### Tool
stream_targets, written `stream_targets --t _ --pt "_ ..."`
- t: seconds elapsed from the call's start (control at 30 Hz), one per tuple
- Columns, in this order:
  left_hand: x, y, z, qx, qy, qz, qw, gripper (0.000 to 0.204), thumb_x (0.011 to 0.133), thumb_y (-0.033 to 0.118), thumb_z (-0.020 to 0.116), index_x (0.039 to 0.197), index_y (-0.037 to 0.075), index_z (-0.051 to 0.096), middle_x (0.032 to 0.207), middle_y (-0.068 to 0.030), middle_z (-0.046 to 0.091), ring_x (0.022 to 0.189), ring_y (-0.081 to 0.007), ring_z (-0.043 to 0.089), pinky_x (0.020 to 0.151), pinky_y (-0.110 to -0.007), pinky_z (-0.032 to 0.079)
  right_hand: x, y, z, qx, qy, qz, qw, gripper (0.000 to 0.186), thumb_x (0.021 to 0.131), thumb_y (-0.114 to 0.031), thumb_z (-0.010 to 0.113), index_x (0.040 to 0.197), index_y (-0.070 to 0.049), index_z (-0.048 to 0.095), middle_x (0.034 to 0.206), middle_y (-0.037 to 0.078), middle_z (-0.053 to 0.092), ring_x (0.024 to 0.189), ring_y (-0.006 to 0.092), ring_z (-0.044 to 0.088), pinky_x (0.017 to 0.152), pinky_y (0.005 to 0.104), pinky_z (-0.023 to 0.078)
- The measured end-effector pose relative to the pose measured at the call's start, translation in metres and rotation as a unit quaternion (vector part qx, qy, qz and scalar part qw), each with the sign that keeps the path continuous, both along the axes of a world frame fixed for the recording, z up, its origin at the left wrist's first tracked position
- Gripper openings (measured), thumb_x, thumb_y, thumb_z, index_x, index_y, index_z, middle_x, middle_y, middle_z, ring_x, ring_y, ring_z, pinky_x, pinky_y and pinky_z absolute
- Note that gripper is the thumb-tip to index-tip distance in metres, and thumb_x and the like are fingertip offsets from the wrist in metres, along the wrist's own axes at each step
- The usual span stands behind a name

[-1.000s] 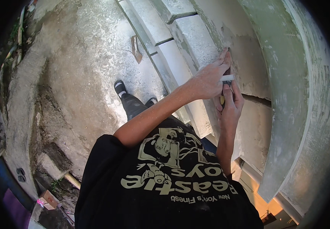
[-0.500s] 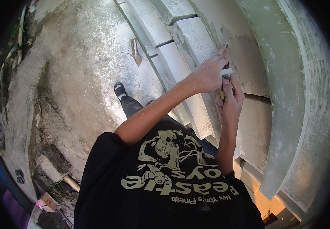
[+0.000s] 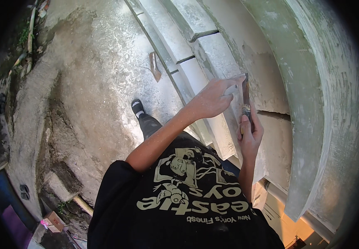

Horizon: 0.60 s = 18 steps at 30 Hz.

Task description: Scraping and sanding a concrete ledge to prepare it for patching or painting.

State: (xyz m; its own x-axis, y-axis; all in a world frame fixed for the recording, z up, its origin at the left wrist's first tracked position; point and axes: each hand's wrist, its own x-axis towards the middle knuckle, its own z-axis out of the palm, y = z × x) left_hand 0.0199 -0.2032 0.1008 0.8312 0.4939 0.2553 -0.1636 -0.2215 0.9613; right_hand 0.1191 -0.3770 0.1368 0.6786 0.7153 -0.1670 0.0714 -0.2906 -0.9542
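My right hand [image 3: 250, 135] wraps round the yellow-and-dark handle of a narrow metal-bladed tool [image 3: 246, 97], probably a scraper seen edge-on. Its blade points away from me. My left hand [image 3: 212, 98], dusted with pale powder, has its fingers curled round a small white piece [image 3: 230, 89]; what that piece is I cannot make out. The left index finger stretches out to the blade's tip and seems to touch it. Both hands hover over the stepped concrete ledges [image 3: 221, 54]; the lower part of the handle is hidden in my right palm.
A curved grey-green wall edge [image 3: 301, 124] rises to the right. Below left spreads rough concrete floor [image 3: 92, 83], with a flat brown scrap [image 3: 155, 68] near my sandalled foot [image 3: 137, 107]. A concrete block [image 3: 61, 182], dark slippers [image 3: 24, 191] and a cardboard box [image 3: 53, 222] lie far left.
The left hand has drawn back left and nearer, with the white piece, off the tool, baring its blade. The right hand has shifted slightly nearer, still holding the tool. The view has turned a little.
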Motion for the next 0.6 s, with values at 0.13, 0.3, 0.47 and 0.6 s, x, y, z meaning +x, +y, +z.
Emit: stream_targets --t 0.13,0.3,0.47,0.6 --pt "-0.028 -0.001 -0.008 -0.151 0.176 -0.072 0.97 0.068 0.084 -0.001 0.049 0.151 0.005 0.042 0.139 -0.0278 0.057 0.12 -0.0248 0.061 0.105 -0.032 0.041 -0.011 -0.02 -0.011 -0.067 -0.014 0.069 0.995 0.052 0.098 -0.007 0.056 0.148 0.0 0.046 0.078 0.001 0.055 0.062 0.0075 0.047 0.057 0.0235 0.038" --pt "-0.058 -0.026 -0.023 -0.28 0.11 -0.07 0.951 0.065 0.088 -0.002 0.047 0.152 0.003 0.041 0.143 -0.0188 0.056 0.127 -0.022 0.055 0.105 -0.032 0.043 -0.034 -0.02 -0.025 -0.051 -0.247 0.161 0.954 0.051 0.092 -0.001 0.057 0.144 -0.001 0.051 0.088 0.02 0.062 0.077 0.0319 0.06 0.072 0.0372 0.049" --pt "-0.095 -0.019 -0.011 -0.433 -0.021 0.023 0.901 0.066 0.085 -0.006 0.042 0.151 -0.004 0.038 0.155 -0.0162 0.043 0.141 -0.0294 0.045 0.113 -0.038 0.04 -0.052 -0.012 -0.042 -0.053 -0.219 0.186 0.957 0.054 0.09 0.001 0.06 0.143 -0.007 0.054 0.09 0.018 0.06 0.079 0.0347 0.061 0.072 0.0396 0.049" --pt "-0.123 0.004 -0.036 -0.415 -0.015 0.126 0.901 0.062 0.087 0.001 0.044 0.149 -0.009 0.039 0.15 -0.0189 0.049 0.14 -0.0343 0.046 0.114 -0.042 0.038 -0.053 -0.011 -0.091 -0.203 -0.243 0.281 0.906 0.053 0.093 -0.007 0.059 0.144 -0.016 0.054 0.092 0.02 0.061 0.081 0.0352 0.061 0.076 0.0425 0.049"
